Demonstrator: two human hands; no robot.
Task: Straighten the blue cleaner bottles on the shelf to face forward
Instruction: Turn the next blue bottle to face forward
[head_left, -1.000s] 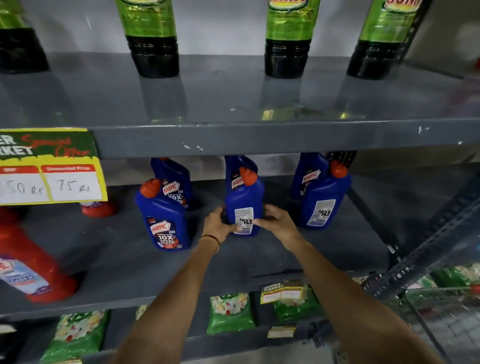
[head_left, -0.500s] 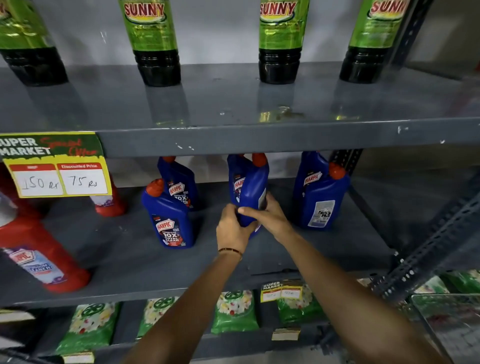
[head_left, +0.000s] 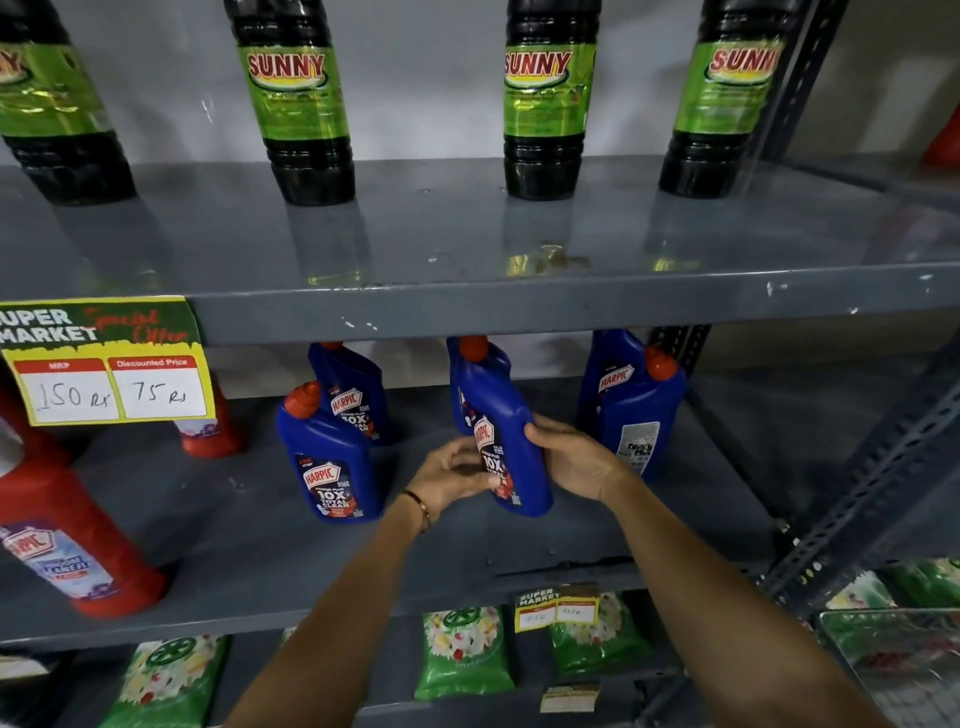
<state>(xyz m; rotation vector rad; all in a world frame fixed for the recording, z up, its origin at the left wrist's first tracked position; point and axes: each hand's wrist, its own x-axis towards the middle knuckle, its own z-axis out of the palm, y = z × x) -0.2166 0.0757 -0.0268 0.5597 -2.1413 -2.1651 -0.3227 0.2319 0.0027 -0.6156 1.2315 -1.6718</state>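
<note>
Blue plastic in our grasp: the middle blue bottle (head_left: 506, 441) sits between both hands on the grey middle shelf (head_left: 249, 551), front label angled to our left, not yet square to us. Our left hand (head_left: 452, 475) curls its fingers over the label side; our right hand (head_left: 574, 460) wraps the opposite edge, thumb on top. Left of our left hand, the front-left bottle (head_left: 330, 457) shows its label. Just beyond our right hand, the right bottle (head_left: 636, 410) shows its back label. Above the hands hangs a yellow price tag (head_left: 104, 364).
</note>
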